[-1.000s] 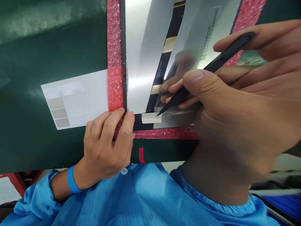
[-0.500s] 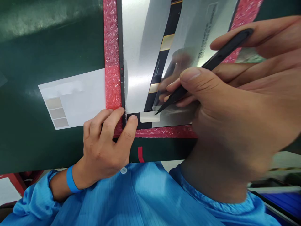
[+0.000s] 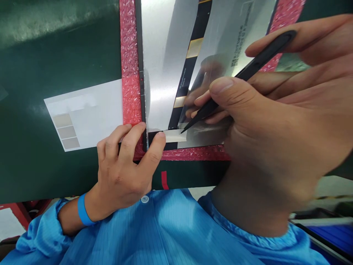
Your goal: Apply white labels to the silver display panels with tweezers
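A flat silver display panel [image 3: 158,77] with a black flex strip [image 3: 184,79] lies face-down or back-up; I cannot tell which. My right hand [image 3: 264,106] grips a black pointed spudger [image 3: 249,68], its tip on or just above the right part of a pale adhesive strip [image 3: 175,135] by the panel's near edge. My left hand [image 3: 129,162] rests at the near left corner with fingers apart. Its thumb presses at the strip's left end, and its index fingertip touches the panel's dark left edge.
Pink bubble wrap [image 3: 129,73] lies under the panel on a dark green table [image 3: 68,66]. To the left lies a white sheet [image 3: 93,117] with several greyish tabs. A short red tape mark [image 3: 164,179] sticks near the table's front edge.
My left thumb has slid right, from the black border onto the left end of the pale strip. The spudger tip stays at the strip's right part. The view has shifted slightly.
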